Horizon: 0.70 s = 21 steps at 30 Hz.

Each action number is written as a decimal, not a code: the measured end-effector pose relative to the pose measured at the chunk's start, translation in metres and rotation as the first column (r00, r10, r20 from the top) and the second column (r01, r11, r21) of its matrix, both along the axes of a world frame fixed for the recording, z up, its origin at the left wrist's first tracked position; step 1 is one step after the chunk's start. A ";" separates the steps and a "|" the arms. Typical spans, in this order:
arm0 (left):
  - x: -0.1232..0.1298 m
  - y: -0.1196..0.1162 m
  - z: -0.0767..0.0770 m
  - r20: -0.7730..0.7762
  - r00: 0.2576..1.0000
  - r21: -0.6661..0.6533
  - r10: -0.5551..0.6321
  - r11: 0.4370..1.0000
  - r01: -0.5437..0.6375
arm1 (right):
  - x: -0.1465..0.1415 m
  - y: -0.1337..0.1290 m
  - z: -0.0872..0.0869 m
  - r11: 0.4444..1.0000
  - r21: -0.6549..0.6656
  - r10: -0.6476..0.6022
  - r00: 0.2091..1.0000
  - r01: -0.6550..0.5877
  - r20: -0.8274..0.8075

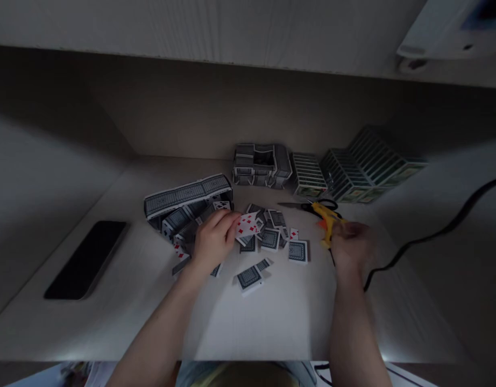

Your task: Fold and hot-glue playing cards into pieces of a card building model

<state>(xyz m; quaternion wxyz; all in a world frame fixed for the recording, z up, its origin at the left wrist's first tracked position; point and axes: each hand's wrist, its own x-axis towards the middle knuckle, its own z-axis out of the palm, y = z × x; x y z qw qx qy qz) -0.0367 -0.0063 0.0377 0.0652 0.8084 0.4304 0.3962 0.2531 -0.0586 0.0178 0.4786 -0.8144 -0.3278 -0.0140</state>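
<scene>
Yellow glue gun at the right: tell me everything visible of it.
The yellow glue gun looks like plastic, with an orange part on its left side. The right hand holds it, hiding much of the rear; blur softens the detail. Its front end points away from the person and leftward, overlapping the black-handled scissors in view; whether they touch is unclear. It is over the pale surface's right side. A black cord nearby may be its lead, but no join shows.
</scene>
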 end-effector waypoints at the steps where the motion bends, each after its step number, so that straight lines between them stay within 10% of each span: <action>1: 0.001 0.000 0.000 0.003 1.000 -0.007 -0.002 1.000 0.002 | -0.007 0.002 0.001 0.996 0.062 -0.059 0.998 0.059 0.003; 4: 0.004 -0.001 0.000 0.030 0.999 -0.041 -0.039 0.998 0.040 | -0.038 0.008 0.004 0.954 0.206 0.245 0.962 -0.217 -0.120; 8: 0.010 -0.005 0.001 0.079 0.992 -0.089 -0.095 0.991 0.101 | -0.083 0.005 0.010 0.786 0.210 0.612 0.684 -0.582 -0.397; 13: 0.013 -0.007 0.001 0.128 0.985 -0.095 -0.119 0.987 0.131 | -0.107 -0.003 0.017 0.626 0.261 0.704 0.388 -0.735 -0.595; 21: 0.014 -0.010 0.003 0.089 0.993 -0.056 -0.074 0.995 0.080 | -0.107 -0.004 0.017 0.563 0.252 0.662 0.247 -0.787 -0.707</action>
